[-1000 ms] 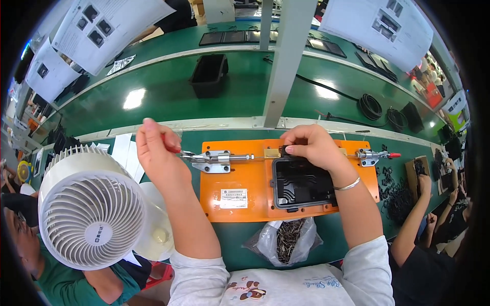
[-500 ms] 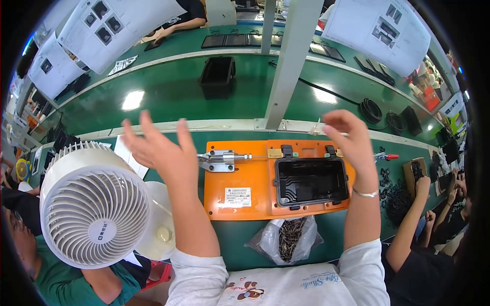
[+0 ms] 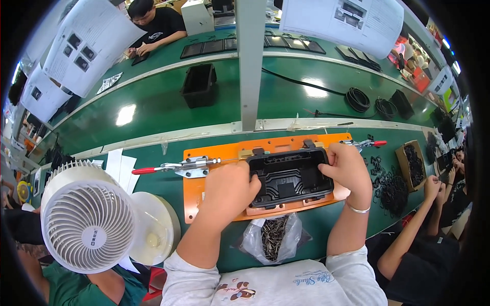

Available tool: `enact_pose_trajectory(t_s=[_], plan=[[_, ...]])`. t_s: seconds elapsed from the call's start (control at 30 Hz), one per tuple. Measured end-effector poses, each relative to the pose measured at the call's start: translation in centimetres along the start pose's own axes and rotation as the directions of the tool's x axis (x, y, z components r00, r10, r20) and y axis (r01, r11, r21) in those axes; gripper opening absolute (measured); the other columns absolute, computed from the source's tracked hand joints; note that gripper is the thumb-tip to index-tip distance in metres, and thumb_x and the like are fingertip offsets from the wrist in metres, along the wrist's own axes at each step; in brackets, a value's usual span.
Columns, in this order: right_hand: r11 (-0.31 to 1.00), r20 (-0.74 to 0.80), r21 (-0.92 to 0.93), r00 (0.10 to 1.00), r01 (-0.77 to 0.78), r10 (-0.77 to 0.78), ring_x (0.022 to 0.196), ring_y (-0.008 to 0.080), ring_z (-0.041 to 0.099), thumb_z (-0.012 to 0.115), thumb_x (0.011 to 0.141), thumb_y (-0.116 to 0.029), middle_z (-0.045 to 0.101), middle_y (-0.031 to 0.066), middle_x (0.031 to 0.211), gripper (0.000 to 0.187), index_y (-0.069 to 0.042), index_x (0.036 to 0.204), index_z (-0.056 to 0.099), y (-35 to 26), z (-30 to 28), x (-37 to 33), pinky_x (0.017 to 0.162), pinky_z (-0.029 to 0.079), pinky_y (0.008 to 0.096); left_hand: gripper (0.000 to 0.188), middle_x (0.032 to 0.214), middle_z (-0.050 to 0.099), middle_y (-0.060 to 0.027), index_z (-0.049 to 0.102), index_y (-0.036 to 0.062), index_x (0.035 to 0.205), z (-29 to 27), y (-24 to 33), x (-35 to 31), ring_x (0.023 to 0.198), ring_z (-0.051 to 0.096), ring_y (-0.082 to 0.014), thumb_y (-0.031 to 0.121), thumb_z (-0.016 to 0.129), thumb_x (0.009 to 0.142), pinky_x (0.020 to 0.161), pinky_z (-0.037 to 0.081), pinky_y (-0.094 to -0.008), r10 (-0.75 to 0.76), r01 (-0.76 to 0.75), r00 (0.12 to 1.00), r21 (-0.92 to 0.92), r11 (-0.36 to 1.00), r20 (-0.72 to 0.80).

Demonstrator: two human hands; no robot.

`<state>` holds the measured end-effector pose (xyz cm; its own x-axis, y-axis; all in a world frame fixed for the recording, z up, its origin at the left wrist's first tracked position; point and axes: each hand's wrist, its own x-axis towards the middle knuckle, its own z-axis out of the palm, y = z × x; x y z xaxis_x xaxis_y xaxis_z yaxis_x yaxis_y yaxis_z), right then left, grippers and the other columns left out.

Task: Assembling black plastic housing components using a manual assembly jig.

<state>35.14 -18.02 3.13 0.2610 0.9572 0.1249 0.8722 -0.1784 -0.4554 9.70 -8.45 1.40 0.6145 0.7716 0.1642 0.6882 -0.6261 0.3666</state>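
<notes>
1 bare left hand (image 3: pixel 229 186) and 1 bare right hand (image 3: pixel 349 171), thumbs hooked inside, fingers curled, grip opposite ends of the open black rectangular plastic box (image 3: pixel 293 198) over the flat orange fixture plate (image 3: pixel 192 198). An uneven pull could tilt it, snagging its moulded hinge lugs (image 3: pixel 259 151) on the smooth brass-coloured metal block (image 3: pixel 245 154), or slick walls could slip.

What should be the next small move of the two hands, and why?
Probably a gentle, even lift of the black box from the orange fixture. The left hand and right hand grip its opposite ends, and neither is on the red handle at the left. I cannot tell whether the box is already loose, so slowly seems best.
</notes>
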Motion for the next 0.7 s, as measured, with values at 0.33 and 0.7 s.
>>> enact_pose_trajectory(t_s=[0.33, 0.7], plan=[[0.743, -0.418, 0.604, 0.908, 0.288, -0.011, 0.061, 0.0049, 0.032, 0.069, 0.065, 0.004, 0.037, -0.0040, 0.063, 0.039, -0.008, 0.066, 0.033, -1.7, -3.4, -2.9, 0.055, 0.024, 0.0199, 0.031, 0.063, 0.049, -0.0105, 0.044, 0.0052, 0.070, -2.6, 2.6, -2.0, 0.052, 0.046, -0.0271, 0.005, 0.074, 0.066, 0.047, 0.035, -0.0348, 0.227, -0.490, 0.724, -0.253, 0.835, -0.652], [0.838, -0.454, 0.421, 0.880, 0.348, -0.138, 0.053, 0.0084, 0.037, 0.070, 0.065, 0.003, 0.040, 0.0013, 0.057, 0.035, -0.004, 0.064, 0.036, -1.1, -4.5, -2.6, 0.050, 0.031, 0.0218, 0.031, 0.064, 0.050, -0.0101, 0.045, 0.0054, 0.071, -1.3, 3.4, -2.0, 0.051, 0.046, -0.0257, 0.003, 0.075, 0.065, 0.046, 0.034, -0.0335, 0.287, -0.549, 0.678, -0.207, 0.810, -0.676]])
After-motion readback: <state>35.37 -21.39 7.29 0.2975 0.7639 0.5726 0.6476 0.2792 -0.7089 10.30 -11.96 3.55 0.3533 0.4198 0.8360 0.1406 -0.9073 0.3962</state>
